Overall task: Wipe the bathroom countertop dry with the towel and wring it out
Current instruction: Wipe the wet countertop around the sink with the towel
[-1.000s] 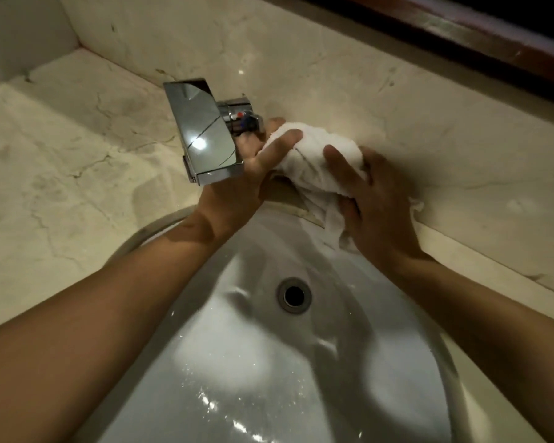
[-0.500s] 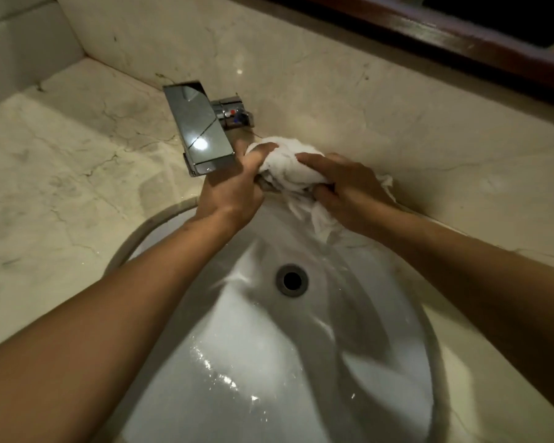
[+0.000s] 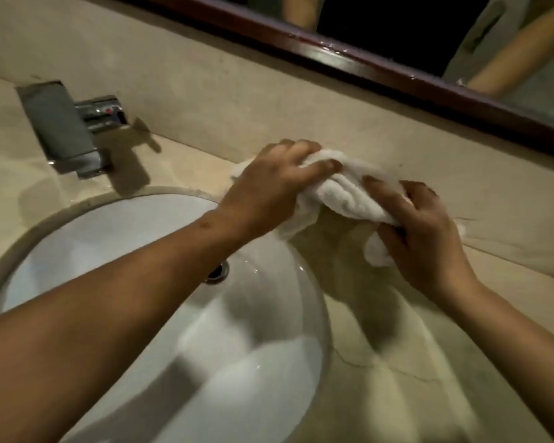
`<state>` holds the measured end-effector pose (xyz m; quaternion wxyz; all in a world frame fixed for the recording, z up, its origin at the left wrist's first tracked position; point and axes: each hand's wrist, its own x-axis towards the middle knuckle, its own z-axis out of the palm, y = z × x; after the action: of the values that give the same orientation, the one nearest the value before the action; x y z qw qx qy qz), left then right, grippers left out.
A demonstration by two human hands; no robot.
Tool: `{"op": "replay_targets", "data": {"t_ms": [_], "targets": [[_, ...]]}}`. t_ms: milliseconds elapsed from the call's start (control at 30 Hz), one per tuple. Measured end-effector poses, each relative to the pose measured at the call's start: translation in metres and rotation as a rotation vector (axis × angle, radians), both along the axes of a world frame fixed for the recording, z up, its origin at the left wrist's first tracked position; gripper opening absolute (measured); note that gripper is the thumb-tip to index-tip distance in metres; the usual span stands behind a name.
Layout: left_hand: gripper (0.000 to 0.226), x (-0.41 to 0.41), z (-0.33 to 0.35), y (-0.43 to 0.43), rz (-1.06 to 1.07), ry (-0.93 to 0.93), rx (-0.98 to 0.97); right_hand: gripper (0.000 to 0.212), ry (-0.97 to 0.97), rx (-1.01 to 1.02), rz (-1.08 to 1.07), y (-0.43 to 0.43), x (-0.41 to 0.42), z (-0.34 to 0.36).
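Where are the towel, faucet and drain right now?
towel (image 3: 349, 195): head view, on the bunched white middle stretch.
faucet (image 3: 61, 126): head view, on the flat top of the spout.
drain (image 3: 221, 272): head view, on the visible sliver of its metal rim.

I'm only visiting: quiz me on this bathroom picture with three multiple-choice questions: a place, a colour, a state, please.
1. Where is the crumpled white cloth towel? A) in the basin B) over the beige marble countertop, beside the white oval sink C) on the tap
2. What colour is the wooden mirror frame? A) white B) blue C) dark reddish-brown
3. The towel is: A) gripped by left hand and right hand B) lying loose C) folded flat
Answers: 1 B, held beside the sink, not inside; 2 C, seen along the top; 3 A, both hands curl round it.
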<state>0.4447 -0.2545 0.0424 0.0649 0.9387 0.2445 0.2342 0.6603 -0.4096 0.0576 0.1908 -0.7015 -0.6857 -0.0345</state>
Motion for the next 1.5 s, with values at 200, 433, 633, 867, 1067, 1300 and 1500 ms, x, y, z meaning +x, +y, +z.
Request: {"op": "replay_targets", "data": {"t_ms": [200,433,633,867,1067,1300,1500], "targets": [[0.069,0.072,-0.008,-0.042,-0.217,0.368,-0.275,0.059,0.1,-0.309,-0.238,-0.081,0.045,-0.039],[0.058,0.059,-0.029,-0.034,-0.195,0.223,-0.302,0.057,0.218,-0.288,-0.26,-0.084,-0.001,-0.045],[0.052,0.032,-0.04,-0.027,-0.298,0.136,-0.242,0.055,0.322,-0.317,-0.213,-0.084,-0.064,-0.046],[0.051,0.076,-0.035,-0.06,-0.226,0.069,-0.262,0.064,0.403,-0.202,-0.336,-0.117,-0.024,-0.029],[0.035,0.194,-0.029,-0.158,-0.518,0.205,-0.222,0.053,0.237,-0.174,-0.595,-0.235,0.012,-0.034],[0.054,0.206,-0.033,-0.268,-0.329,0.074,-0.258,0.048,0.38,-0.051,-0.76,-0.309,0.05,-0.003],[0.052,0.152,-0.05,-0.388,-0.064,-0.011,-0.779,0.052,0.5,-0.207,-0.708,-0.203,0.118,0.008]]}}
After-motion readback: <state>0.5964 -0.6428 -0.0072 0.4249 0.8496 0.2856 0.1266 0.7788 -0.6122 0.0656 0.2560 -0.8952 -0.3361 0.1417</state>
